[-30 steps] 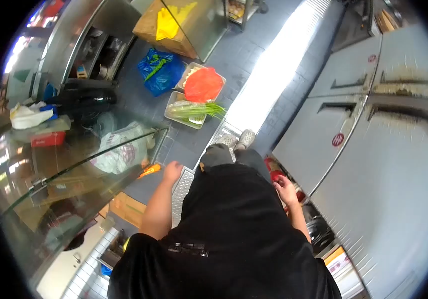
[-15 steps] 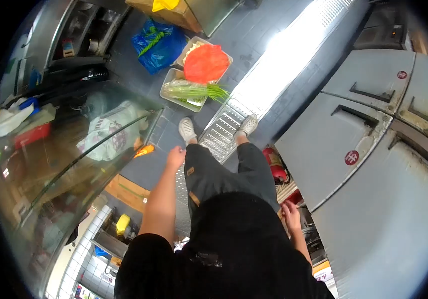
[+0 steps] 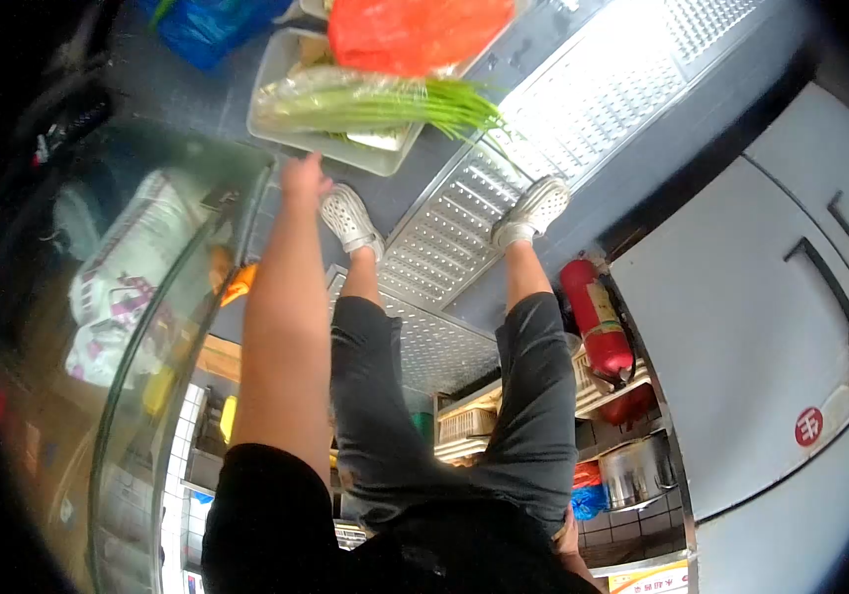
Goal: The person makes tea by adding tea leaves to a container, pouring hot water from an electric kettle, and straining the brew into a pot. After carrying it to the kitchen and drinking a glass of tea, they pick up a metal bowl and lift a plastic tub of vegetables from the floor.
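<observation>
My left hand [image 3: 306, 180] is stretched forward, just below a pale plastic tub [image 3: 385, 158] on the floor, apart from it. Its fingers are partly blurred and I cannot make out anything in them. In the tub lies a clear bag of long green stalks [image 3: 375, 102]. A red plastic bag [image 3: 420, 35] covers the container behind it. My right hand [image 3: 567, 540] is low beside my right thigh, mostly hidden by my shorts and body.
A blue bag [image 3: 212, 30] lies at the upper left. Perforated metal floor plates [image 3: 459, 223] run between my feet. A glass-sided counter [image 3: 157, 287] stands on the left. At right are a red fire extinguisher [image 3: 596, 317] and a grey fridge [image 3: 741, 327].
The view has moved closer to the tubs. My left hand has reached forward towards the tub with the green stalks. My right hand has drawn in against my thigh and is more hidden.
</observation>
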A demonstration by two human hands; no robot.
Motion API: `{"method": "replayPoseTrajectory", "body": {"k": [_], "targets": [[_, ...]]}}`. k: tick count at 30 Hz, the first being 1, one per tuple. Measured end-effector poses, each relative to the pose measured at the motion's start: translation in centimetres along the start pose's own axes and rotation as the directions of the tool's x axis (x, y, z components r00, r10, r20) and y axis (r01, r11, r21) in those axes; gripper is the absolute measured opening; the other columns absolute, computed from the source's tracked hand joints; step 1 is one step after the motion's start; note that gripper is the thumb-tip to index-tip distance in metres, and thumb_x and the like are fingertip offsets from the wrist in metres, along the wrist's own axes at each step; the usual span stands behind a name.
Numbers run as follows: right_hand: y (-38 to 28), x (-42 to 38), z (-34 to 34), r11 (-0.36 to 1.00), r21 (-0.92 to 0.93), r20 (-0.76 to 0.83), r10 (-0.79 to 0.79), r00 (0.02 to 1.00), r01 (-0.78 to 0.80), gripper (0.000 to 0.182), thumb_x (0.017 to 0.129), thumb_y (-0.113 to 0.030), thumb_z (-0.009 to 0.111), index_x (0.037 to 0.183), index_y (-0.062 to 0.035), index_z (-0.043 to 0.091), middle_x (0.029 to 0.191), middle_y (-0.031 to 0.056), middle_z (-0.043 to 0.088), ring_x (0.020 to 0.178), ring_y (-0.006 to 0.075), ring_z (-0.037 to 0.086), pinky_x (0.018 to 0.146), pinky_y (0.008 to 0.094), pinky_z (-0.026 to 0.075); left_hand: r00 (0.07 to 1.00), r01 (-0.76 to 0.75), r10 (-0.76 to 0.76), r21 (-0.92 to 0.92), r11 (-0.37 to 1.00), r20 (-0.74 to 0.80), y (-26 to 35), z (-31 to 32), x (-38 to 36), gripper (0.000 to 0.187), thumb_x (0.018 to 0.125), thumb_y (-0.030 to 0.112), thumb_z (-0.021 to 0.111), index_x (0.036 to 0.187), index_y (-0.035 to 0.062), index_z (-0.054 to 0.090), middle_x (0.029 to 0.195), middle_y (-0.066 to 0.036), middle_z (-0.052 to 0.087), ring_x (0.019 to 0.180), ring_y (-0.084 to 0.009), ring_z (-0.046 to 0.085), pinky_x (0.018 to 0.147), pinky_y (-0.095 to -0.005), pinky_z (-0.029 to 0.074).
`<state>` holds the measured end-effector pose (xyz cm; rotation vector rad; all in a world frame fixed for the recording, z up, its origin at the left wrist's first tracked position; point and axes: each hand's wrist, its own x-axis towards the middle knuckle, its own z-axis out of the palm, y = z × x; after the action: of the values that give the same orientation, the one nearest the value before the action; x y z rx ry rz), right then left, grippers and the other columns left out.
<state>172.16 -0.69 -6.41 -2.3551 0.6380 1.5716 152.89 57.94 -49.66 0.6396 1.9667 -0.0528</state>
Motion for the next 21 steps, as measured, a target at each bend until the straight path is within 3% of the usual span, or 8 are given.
{"method": "replayPoseTrajectory", "body": {"k": [1, 6, 10, 11, 13, 15, 16, 21], "targets": [[-2.5, 3.5, 2.7, 0.999, -0.028, 0.015, -0.043, 0.999, 0.043, 0.064, 0.104, -0.049, 0.051, 0.143, 0.0018, 0.051, 0.134, 0.0122, 0.061, 0.112, 0.0237, 0.06, 0.095, 0.039, 0.048, 0.999, 0.026, -0.022, -0.121, 0.992, 0.031, -0.2, 0.2, 2.1, 0.062, 0.095, 0.025, 0.067, 0.144, -0.0045, 0.043, 0.14, -0.026, 0.052, 0.119, -0.0396, 0.06, 0.087, -0.0494, 0.062], [-19.1, 22.7, 17.3, 0.973, -0.016, 0.056, -0.23, 0.972, 0.231, 0.064, 0.104, -0.049, 0.05, 0.143, 0.0024, 0.051, 0.134, 0.0126, 0.061, 0.113, 0.0242, 0.06, 0.095, 0.0395, 0.048, 0.927, 0.136, -0.013, -0.303, 0.943, 0.375, -3.2, -0.3, 10.3, 0.06, 0.097, 0.028, 0.064, 0.141, -0.0054, 0.042, 0.129, -0.029, 0.057, 0.118, -0.042, 0.062, 0.094, -0.0511, 0.059], [-24.9, 27.6, 21.5, 0.958, -0.012, 0.066, -0.286, 0.956, 0.287, 0.064, 0.104, -0.049, 0.049, 0.143, 0.0029, 0.05, 0.135, 0.013, 0.061, 0.113, 0.0247, 0.06, 0.096, 0.0399, 0.048, 0.879, 0.09, 0.096, -0.36, 0.929, 0.468, -3.9, 0.4, 11.0, 0.056, 0.1, 0.02, 0.058, 0.145, -0.005, 0.037, 0.133, -0.029, 0.057, 0.116, -0.0442, 0.064, 0.095, -0.0497, 0.059], [-24.5, 27.1, 21.2, 0.957, -0.03, 0.066, -0.287, 0.956, 0.289, 0.064, 0.105, -0.049, 0.049, 0.143, 0.003, 0.05, 0.135, 0.013, 0.061, 0.114, 0.0248, 0.06, 0.096, 0.0399, 0.048, 0.872, 0.072, 0.124, -0.375, 0.924, 0.474, -3.9, 0.3, 10.0, 0.058, 0.101, 0.018, 0.057, 0.148, -0.005, 0.033, 0.135, -0.03, 0.056, 0.116, -0.0449, 0.064, 0.095, -0.0492, 0.059], [-21.7, 24.5, 19.0, 0.954, -0.068, 0.069, -0.286, 0.956, 0.291, 0.064, 0.105, -0.048, 0.048, 0.143, 0.0033, 0.05, 0.135, 0.0132, 0.061, 0.114, 0.025, 0.06, 0.096, 0.0401, 0.048, 0.702, 0.389, 0.072, -0.466, 0.795, 0.709, -6.8, -1.5, 11.3, 0.071, 0.1, 0.013, 0.055, 0.157, 0.0029, 0.014, 0.142, -0.031, 0.051, 0.118, -0.0466, 0.063, 0.095, -0.0498, 0.059], [-16.9, 20.1, 15.3, 0.958, -0.117, 0.063, -0.257, 0.964, 0.263, 0.064, 0.105, -0.048, 0.048, 0.143, 0.0035, 0.05, 0.135, 0.0134, 0.061, 0.114, 0.0252, 0.06, 0.097, 0.0403, 0.048, 0.712, 0.317, 0.137, -0.49, 0.812, 0.689, -8.4, -1.6, 9.2, 0.087, 0.099, 0.009, 0.055, 0.161, 0.014, -0.006, 0.149, -0.032, 0.044, 0.12, -0.0486, 0.061, 0.093, -0.0506, 0.06], [-13.8, 17.3, 12.9, 0.961, -0.146, 0.058, -0.23, 0.972, 0.236, 0.065, 0.105, -0.048, 0.048, 0.143, 0.0036, 0.05, 0.135, 0.0134, 0.061, 0.115, 0.0254, 0.06, 0.097, 0.0404, 0.047, 0.804, 0.091, 0.213, -0.468, 0.879, 0.556, -9.6, -1.2, 5.7, 0.096, 0.098, 0.008, 0.055, 0.16, 0.0212, -0.017, 0.152, -0.033, 0.04, 0.121, -0.0498, 0.06, 0.092, -0.051, 0.06], [-1.4, 4.5, 2.6, 0.964, -0.256, 0.02, -0.071, 0.997, 0.074, 0.065, 0.105, -0.048, 0.047, 0.143, 0.0042, 0.05, 0.136, 0.0139, 0.061, 0.116, 0.0259, 0.06, 0.098, 0.0409, 0.047, 0.893, 0.197, 0.106, -0.591, 0.782, 0.437, -16.3, -0.1, -1.3, 0.1, 0.09, -0.001, 0.054, 0.162, 0.0302, -0.008, 0.148, -0.03, 0.045, 0.117, -0.0481, 0.063, 0.083, -0.0499, 0.063]]}}
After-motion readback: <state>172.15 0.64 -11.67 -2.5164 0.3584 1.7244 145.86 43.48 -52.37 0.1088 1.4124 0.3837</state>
